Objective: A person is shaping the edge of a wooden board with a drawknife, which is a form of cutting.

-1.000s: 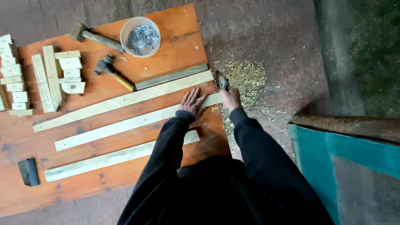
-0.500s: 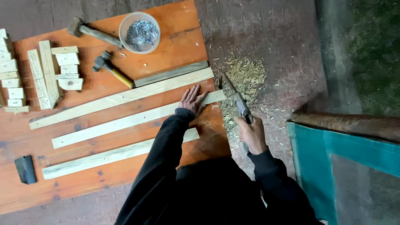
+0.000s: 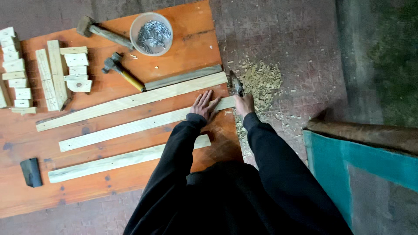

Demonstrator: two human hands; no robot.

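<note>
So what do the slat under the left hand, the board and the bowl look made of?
Slat: pale bare wood, visible grain, unfinished. Board: probably wood or plywood, orange-brown painted or stained, scuffed. Bowl: likely clear plastic; the grey nails show through its wall. Left hand lies flat on the slat.

The right hand [image 3: 244, 104] closes around the handle of a dark tool [image 3: 237, 83], so the handle is hidden, and the blade is too small and dark to tell its exact kind. The left hand [image 3: 203, 105] covers a part of the middle wooden slat [image 3: 130, 128] near its right end. The left sleeve [image 3: 174, 161] hides the right part of the lowest slat [image 3: 109, 162]. The nails in the clear plastic bowl [image 3: 151, 27] are too small to separate. The small wooden blocks [image 3: 11, 69] at the left edge are cut off by the frame. The teal panel [image 3: 370, 174] continues beyond the right and bottom edges.
</note>
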